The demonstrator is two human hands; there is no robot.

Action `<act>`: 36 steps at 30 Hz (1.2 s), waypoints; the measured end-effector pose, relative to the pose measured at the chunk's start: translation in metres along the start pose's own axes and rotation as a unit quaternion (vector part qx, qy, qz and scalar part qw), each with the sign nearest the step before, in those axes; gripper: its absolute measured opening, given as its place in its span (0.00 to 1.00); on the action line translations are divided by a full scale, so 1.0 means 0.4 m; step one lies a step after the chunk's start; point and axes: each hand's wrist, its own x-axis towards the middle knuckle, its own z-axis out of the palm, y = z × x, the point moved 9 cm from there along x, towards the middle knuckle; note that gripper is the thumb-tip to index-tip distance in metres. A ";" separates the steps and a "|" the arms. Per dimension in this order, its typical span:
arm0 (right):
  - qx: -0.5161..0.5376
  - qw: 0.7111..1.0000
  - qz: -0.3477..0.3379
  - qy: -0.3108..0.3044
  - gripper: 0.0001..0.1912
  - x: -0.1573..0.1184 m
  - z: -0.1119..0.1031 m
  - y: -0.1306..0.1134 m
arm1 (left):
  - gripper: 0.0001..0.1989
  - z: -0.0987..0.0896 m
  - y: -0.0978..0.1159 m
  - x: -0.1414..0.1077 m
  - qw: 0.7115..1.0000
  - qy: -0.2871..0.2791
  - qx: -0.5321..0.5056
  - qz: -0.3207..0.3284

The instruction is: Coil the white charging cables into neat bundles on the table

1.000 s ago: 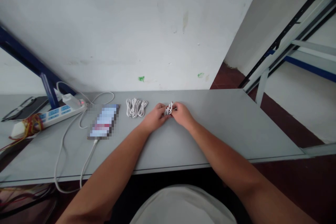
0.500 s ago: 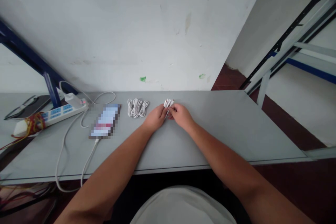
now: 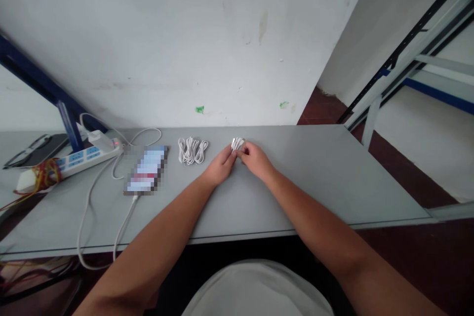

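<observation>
A small bundle of white cable point(image 3: 238, 144) is pinched between both hands above the grey table. My left hand point(image 3: 222, 164) grips it from the left side with closed fingers. From the right, my right hand point(image 3: 255, 159) has its thumb and fingers closed on the same bundle. Fingers cover its lower part. Just left of my left hand, several coiled white cables point(image 3: 192, 151) lie side by side on the table.
A pixelated phone point(image 3: 147, 170) with a white cord lies on the grey table point(image 3: 333, 182). Further left are a power strip point(image 3: 87, 156) with a plugged-in charger, yellow-red wires and a dark flat item with glasses. A wall stands behind; metal frames rise at both sides.
The fingers of my right hand have shifted slightly at the top of the cable bundle, which both hands still hold. The camera view has moved a little.
</observation>
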 end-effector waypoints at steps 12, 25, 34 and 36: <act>0.077 0.994 0.028 -0.079 0.21 -0.007 0.037 -0.005 | 0.25 0.024 0.015 0.001 0.996 -0.047 0.064 0.043; 0.157 0.984 0.089 0.003 0.20 0.011 0.027 0.049 | 0.27 0.029 0.022 0.003 0.970 -0.041 0.230 0.066; 0.164 0.982 0.086 -0.025 0.18 0.020 0.017 0.050 | 0.18 0.039 0.025 -0.007 0.953 -0.060 0.296 0.021; 0.154 0.984 0.085 -0.032 0.18 0.021 0.018 0.050 | 0.18 0.036 0.024 -0.007 0.953 -0.054 0.298 0.009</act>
